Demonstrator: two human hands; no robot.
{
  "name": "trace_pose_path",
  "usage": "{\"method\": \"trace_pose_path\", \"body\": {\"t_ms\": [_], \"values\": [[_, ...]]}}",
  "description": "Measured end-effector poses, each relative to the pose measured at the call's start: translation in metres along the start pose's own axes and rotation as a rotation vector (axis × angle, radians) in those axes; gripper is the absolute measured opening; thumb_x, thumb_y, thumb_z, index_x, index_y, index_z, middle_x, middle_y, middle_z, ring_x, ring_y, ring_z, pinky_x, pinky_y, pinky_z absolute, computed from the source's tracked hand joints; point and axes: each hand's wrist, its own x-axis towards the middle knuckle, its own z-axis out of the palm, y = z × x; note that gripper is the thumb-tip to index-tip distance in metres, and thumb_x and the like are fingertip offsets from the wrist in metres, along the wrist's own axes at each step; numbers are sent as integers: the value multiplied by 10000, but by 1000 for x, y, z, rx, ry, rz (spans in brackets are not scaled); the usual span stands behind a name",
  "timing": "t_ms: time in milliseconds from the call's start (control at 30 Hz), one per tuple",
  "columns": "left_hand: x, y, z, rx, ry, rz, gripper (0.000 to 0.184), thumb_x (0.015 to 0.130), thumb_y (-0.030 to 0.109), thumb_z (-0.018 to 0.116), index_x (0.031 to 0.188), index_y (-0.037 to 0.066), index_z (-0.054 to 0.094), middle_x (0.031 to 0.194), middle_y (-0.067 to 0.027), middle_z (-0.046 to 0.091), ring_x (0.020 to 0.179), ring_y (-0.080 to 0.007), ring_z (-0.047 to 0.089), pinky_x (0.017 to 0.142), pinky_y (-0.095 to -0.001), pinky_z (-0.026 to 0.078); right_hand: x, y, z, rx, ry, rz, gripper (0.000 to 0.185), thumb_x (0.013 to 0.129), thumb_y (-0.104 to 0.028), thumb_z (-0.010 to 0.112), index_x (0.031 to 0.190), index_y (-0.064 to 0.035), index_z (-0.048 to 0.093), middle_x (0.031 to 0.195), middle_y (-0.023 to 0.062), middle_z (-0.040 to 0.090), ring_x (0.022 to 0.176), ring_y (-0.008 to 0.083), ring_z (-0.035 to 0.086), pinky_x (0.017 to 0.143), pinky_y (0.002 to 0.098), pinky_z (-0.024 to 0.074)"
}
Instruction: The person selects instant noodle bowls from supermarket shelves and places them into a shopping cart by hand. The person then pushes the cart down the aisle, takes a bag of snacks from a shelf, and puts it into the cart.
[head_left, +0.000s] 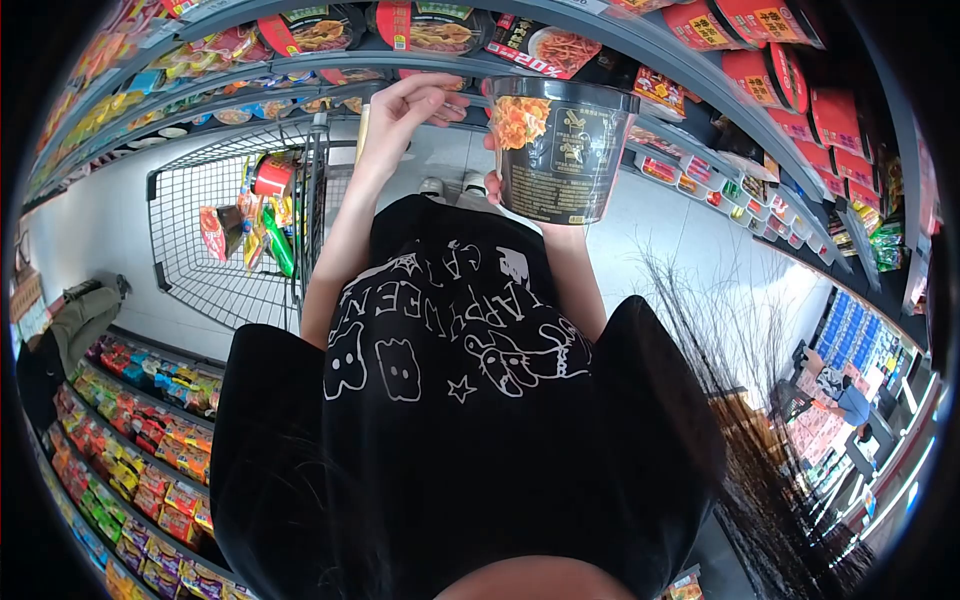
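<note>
My right hand (pixel 494 187) holds a large black instant-noodle tub (pixel 562 150) upright, with its fingers showing at the tub's left side and the rest hidden behind it. Orange food is pictured on the tub, beside a panel of small print. My left hand (pixel 415 100) is raised just left of the tub, in front of the shelf edge, its fingers loosely bent and partly apart. Nothing shows in it, and a small gap separates it from the tub.
A wire shopping cart (pixel 180 240) at left holds a red tub (pixel 273 175), a green packet (pixel 277 243) and other packets. Shelves of noodle tubs (pixel 405 28) curve ahead; snack shelves (pixel 160 440) stand lower left. One person (pixel 85 315) is at far left, another (pixel 845 398) at far right.
</note>
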Motion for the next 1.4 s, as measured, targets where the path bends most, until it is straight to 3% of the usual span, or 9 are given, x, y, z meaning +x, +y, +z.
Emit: {"method": "trace_pose_path", "body": {"t_ms": [367,467,567,767,867,967,1100,1167,1400], "values": [[-1,4,1,-9,-26,-7,278,854,154,501,1071,-15,542,897,-112,635,784,-146,608,681,-244,463,0,-2,-8,19,83,1,914,722,-686,394,1309,-4,233,1181,338,370,805,480,497,668,515,445],[1,3,3,-9,-34,-16,281,855,154,499,1075,-15,538,895,-113,635,784,-139,601,681,-244,462,1,-6,-11,168,21,67,988,654,-791,304,1311,-53,290,1227,304,359,907,557,461,769,623,381],[-1,5,3,0,-32,-20,281,856,152,496,1077,-17,536,896,-113,635,786,-135,598,682,-242,460,2,-3,-5,29,132,21,956,693,-711,408,1317,-11,222,1208,334,342,827,484,479,689,525,440],[-2,3,3,-18,-21,-4,296,856,172,498,1081,-15,535,897,-108,634,777,-132,596,684,-239,459,-7,3,-14,-29,209,-62,936,648,-644,564,1301,-36,279,1259,266,345,1026,450,449,852,535,391],[-4,12,4,-18,10,-25,310,858,192,492,1088,-13,533,912,-94,629,790,-131,593,685,-236,458,-16,1,-27,-656,286,-141,898,626,-508,687,1305,-73,292,1298,94,368,1163,271,395,970,406,336],[-4,-7,-4,-48,88,-63,362,868,264,465,1099,-6,531,967,-87,612,846,-131,584,699,-237,458,7,16,8,-1267,349,-426,1118,532,-292,798,1345,-28,78,1330,145,254,1217,256,306,994,372,286],[-5,-8,-5,-297,155,-105,543,874,438,397,1168,-13,470,1113,-100,545,1017,-157,521,854,-300,406,13,16,5,-1655,247,-576,1145,508,-207,824,1338,-38,53,1324,154,213,1207,257,305,989,372,273],[-8,-5,-13,-725,-113,-124,606,870,486,383,1203,-18,425,1152,-104,520,1058,-170,498,909,-333,374,13,16,-3,-2014,189,-741,1072,492,-280,823,1307,-27,173,1244,178,350,1185,298,342,988,400,275],[-65,-2,-33,-757,140,-220,510,779,325,582,1126,-30,465,1112,-167,532,993,-263,545,884,-398,427,41,27,17,-2117,-107,-770,1049,507,-306,814,1323,-130,178,1344,192,257,1238,394,233,1004,494,207]]}}
